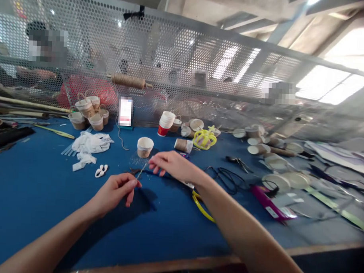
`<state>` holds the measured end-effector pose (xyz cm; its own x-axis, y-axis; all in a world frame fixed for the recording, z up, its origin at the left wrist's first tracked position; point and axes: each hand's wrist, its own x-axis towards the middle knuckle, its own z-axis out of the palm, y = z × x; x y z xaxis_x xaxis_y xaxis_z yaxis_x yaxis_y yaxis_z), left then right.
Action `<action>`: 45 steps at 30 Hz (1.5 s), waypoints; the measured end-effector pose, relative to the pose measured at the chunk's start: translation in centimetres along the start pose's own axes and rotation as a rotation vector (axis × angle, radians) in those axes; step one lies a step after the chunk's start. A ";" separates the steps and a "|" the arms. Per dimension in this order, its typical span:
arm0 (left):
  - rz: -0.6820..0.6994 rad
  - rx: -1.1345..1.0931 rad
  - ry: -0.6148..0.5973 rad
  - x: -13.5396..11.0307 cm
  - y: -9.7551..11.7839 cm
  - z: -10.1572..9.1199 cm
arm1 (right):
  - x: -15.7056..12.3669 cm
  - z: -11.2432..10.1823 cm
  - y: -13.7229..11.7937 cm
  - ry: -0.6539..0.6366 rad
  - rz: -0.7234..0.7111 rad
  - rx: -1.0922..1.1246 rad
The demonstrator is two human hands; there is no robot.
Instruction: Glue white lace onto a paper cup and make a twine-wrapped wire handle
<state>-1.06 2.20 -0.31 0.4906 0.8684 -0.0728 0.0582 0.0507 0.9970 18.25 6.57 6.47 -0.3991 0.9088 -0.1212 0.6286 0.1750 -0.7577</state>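
Note:
My left hand (116, 192) and my right hand (172, 165) hover just above the blue table (33, 187), near its middle. Between them runs a short thin strand of twine (141, 171), pinched at its lower end by my left fingertips and at its upper end by my right fingertips. Just behind the strand stands a small twine-wrapped paper cup (145, 146). A dark tool with blue handles (145, 172) lies on the table under my right hand, partly hidden.
A perforated metal screen (184, 65) closes the back; people sit behind it. Along it stand small cup baskets (89, 113), stacked paper cups (165, 123), a yellow crown shape (205, 139), a twine spool (128, 81). White cloth (90, 143) lies left; scissors (239, 162), black cord (226, 178), a purple tool (269, 201) right.

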 end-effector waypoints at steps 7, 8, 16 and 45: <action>0.008 -0.109 -0.062 -0.6 0.0 0.8 | -2.6 6.9 1.1 0.203 -0.151 0.570; 0.007 -0.095 -0.065 -0.6 -0.1 0.8 | -2.6 7.2 1.3 0.194 -0.174 0.644; -0.085 -0.135 -0.108 -0.5 -0.3 0.8 | -2.7 7.9 2.5 0.238 -0.227 0.787; -0.020 -0.035 0.022 -0.3 -0.3 0.6 | -3.2 7.5 2.2 0.114 -0.024 1.031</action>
<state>-0.70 1.59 -0.61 0.4704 0.8776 -0.0924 0.0374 0.0848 0.9957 15.87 1.15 0.40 -0.3053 0.9491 -0.0779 -0.2760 -0.1664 -0.9466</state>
